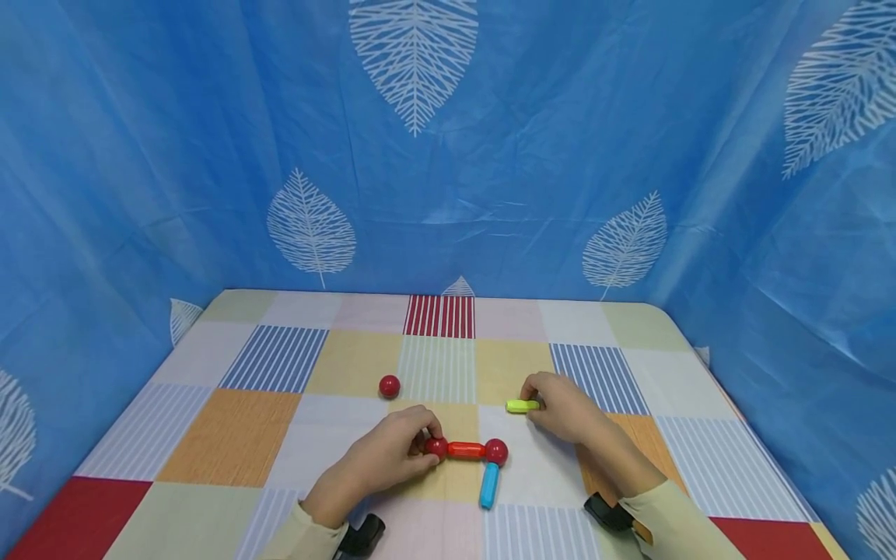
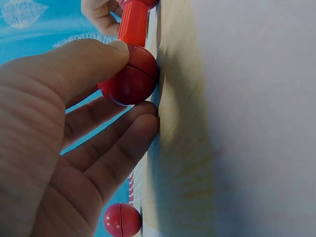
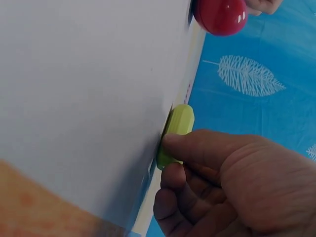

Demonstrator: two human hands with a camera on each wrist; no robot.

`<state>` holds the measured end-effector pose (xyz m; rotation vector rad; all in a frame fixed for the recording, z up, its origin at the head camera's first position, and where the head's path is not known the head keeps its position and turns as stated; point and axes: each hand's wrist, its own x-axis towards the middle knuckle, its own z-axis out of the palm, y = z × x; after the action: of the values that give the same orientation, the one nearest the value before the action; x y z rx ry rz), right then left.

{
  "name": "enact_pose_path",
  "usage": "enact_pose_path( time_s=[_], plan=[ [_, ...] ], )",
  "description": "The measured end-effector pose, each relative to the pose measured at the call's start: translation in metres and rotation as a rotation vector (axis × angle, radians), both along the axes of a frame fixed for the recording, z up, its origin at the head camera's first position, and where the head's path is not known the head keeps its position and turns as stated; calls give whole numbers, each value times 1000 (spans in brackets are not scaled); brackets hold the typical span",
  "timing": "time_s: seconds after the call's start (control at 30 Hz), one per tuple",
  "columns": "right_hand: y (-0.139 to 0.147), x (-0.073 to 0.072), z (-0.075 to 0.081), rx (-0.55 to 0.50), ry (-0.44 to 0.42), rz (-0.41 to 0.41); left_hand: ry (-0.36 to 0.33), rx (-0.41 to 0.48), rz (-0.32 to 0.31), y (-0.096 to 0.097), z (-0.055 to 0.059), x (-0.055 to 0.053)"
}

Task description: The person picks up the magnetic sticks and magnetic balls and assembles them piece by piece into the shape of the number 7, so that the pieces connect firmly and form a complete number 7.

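My left hand (image 1: 393, 453) pinches a red ball (image 2: 129, 81) between thumb and fingers, close over the tabletop. That ball joins one end of a red rod (image 1: 466, 450), whose other end meets a second red ball (image 1: 496, 452). From this second ball a blue rod (image 1: 489, 486) points toward the front of the table. Farther right, my right hand (image 1: 562, 406) pinches a yellow-green rod (image 3: 178, 123) near one end, with the rod low at the table surface. A loose red ball (image 1: 389, 386) lies beyond my left hand.
A patchwork-patterned cloth (image 1: 224, 435) covers the table. Blue curtains (image 1: 448, 194) with white leaf prints rise behind it and on both sides. Black bands (image 1: 607, 513) sit at both wrists, by the pale sleeves.
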<state>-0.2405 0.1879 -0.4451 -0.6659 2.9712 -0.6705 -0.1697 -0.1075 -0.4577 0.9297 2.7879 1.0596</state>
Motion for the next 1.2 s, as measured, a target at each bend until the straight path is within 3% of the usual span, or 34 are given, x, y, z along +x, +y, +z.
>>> enact_pose_path(
  time_s=[0.23, 0.83, 1.2],
  plan=[
    [6, 14, 1, -1, 11, 56, -7, -4, 3, 1, 2, 1],
    [15, 43, 9, 33, -29, 78, -12, -2, 1, 1, -1, 1],
    [16, 58, 13, -3, 16, 147, -12, -10, 15, 1, -1, 2]
  ],
)
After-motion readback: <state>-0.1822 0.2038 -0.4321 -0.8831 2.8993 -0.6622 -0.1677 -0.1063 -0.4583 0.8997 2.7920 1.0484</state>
